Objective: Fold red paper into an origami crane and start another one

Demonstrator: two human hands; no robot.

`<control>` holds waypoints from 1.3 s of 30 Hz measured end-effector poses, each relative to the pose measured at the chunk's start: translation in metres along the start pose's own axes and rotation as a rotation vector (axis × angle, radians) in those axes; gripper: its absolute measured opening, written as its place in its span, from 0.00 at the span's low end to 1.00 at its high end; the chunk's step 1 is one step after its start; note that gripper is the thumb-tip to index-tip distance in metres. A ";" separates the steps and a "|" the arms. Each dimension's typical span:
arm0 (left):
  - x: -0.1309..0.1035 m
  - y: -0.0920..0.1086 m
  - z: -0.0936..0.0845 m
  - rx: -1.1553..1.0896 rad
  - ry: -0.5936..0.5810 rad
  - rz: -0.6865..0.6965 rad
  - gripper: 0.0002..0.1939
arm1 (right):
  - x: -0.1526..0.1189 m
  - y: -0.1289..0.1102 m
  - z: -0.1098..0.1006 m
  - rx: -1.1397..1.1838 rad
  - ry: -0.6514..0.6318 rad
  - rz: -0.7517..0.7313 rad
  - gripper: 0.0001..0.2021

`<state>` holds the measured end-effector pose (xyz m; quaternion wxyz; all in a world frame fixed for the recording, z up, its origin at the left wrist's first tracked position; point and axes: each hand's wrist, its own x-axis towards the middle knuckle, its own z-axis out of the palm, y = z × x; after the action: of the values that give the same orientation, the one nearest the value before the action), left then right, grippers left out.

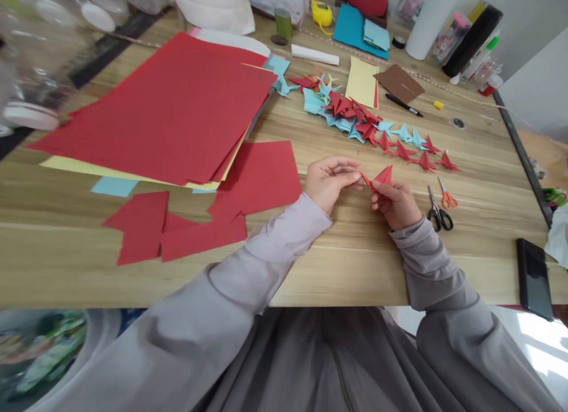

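Observation:
A small folded red paper piece (383, 176) is held above the table between my two hands. My left hand (331, 180) pinches its thin left tip between thumb and fingers. My right hand (397, 205) grips the body of the piece from the right, thumb on top. Beyond the hands, red folded paper cranes (403, 151) and light blue ones (403, 132) lie in rows and a pile. Black-handled scissors (439, 213) and orange-handled scissors (447, 196) lie to the right of my right hand.
Large red sheets (168, 110) are stacked at the left, with cut red pieces (144, 228) in front. A yellow sheet (361, 82), brown paper (400, 83) and a black pen (403, 105) lie farther back. A phone (533, 277) rests by the right front edge.

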<state>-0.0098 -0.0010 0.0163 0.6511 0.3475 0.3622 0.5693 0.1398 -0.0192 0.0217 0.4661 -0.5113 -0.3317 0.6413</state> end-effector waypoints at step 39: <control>0.001 -0.001 -0.001 -0.044 0.006 -0.029 0.19 | -0.004 0.010 0.003 -0.274 0.104 -0.421 0.07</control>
<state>-0.0096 -0.0005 0.0149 0.6656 0.3263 0.3567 0.5686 0.1349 -0.0261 0.0144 0.5322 -0.5216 -0.4904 0.4519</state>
